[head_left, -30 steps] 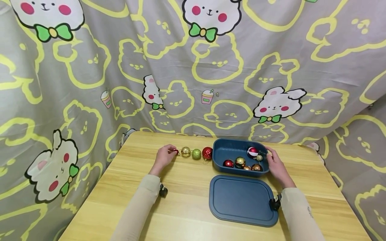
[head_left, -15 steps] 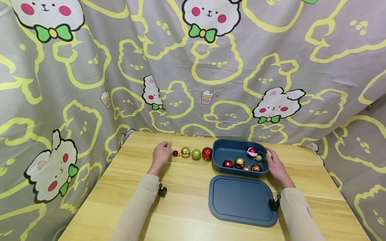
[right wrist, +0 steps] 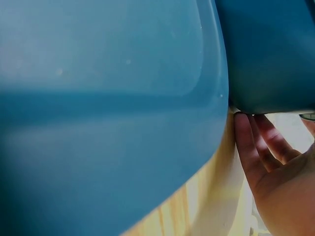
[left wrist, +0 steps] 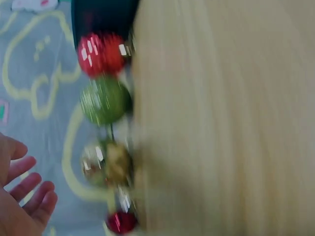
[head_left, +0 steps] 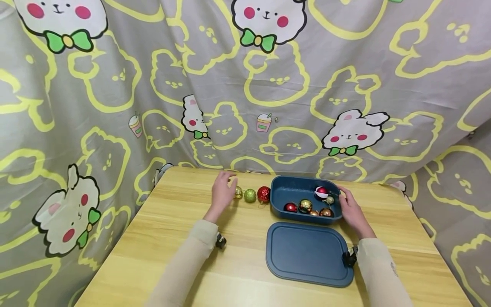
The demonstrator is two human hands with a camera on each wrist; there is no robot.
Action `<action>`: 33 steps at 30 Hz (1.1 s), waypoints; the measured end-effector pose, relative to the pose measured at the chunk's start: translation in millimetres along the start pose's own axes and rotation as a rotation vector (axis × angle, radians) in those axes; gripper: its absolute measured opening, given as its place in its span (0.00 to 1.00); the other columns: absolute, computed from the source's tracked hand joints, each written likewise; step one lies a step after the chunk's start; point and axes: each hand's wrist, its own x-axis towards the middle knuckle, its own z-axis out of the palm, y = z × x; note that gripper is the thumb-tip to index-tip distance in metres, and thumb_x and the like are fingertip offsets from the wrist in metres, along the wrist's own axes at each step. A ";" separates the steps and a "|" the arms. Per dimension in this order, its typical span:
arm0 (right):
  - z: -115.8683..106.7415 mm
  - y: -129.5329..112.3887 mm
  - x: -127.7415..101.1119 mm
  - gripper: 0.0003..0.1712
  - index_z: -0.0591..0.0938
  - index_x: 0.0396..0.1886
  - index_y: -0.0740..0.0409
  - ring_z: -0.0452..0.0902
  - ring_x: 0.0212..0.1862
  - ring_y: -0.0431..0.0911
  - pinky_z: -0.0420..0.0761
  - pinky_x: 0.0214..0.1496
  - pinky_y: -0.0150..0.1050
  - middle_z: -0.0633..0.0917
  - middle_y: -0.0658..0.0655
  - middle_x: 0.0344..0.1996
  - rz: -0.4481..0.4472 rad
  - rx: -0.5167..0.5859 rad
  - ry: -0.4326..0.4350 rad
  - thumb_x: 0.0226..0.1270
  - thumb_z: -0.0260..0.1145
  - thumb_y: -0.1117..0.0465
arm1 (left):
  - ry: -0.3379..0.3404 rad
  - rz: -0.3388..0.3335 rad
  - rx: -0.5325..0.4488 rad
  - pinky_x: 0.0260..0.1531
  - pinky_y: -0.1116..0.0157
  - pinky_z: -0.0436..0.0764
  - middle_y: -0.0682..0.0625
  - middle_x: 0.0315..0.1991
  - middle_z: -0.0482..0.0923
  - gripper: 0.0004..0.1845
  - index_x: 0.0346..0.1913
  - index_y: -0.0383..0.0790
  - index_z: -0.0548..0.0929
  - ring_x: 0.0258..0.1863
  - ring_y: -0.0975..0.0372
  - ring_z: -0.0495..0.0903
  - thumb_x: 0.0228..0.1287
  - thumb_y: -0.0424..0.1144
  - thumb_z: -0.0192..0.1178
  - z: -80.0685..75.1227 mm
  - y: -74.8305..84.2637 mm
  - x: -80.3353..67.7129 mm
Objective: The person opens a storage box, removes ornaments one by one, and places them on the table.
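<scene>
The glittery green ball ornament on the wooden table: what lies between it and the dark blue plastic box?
In the head view, one glittery red ball ornament lies between the glittery green ball ornament and the dark blue plastic box, close to the box's left wall.

Four baubles lie in a row on the bench, counted in the left wrist view: a small red one, a gold one, a green one and a larger red one. Six more sit in the one box: red-and-white, red, green-gold, two coppery and a tiny gold. There is one lid, and two hands show.
</scene>
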 end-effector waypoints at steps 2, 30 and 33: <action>-0.6 0.8 -0.5 0.35 0.49 0.85 0.50 0.51 0.78 0.73 0.53 0.76 0.73 0.55 0.74 0.80 0.002 0.000 -0.001 0.87 0.34 0.43 | -0.029 0.048 -0.024 0.52 0.50 0.84 0.40 0.55 0.80 0.15 0.59 0.37 0.84 0.53 0.45 0.81 0.74 0.37 0.63 11.8 13.9 -2.7; -1.7 -3.8 -2.0 0.33 0.52 0.84 0.54 0.53 0.77 0.73 0.54 0.76 0.72 0.58 0.76 0.78 -0.019 -0.021 0.014 0.88 0.36 0.47 | -0.568 0.293 0.008 0.50 0.75 0.81 0.53 0.59 0.83 0.20 0.68 0.49 0.79 0.53 0.66 0.84 0.77 0.41 0.60 176.6 171.0 -31.5; -0.8 -3.5 -2.5 0.33 0.52 0.84 0.54 0.57 0.75 0.71 0.57 0.75 0.69 0.61 0.76 0.76 -0.025 -0.014 0.017 0.88 0.36 0.48 | -0.600 0.263 0.006 0.54 0.73 0.81 0.54 0.60 0.83 0.20 0.69 0.49 0.78 0.56 0.68 0.83 0.78 0.42 0.60 183.8 173.5 -31.3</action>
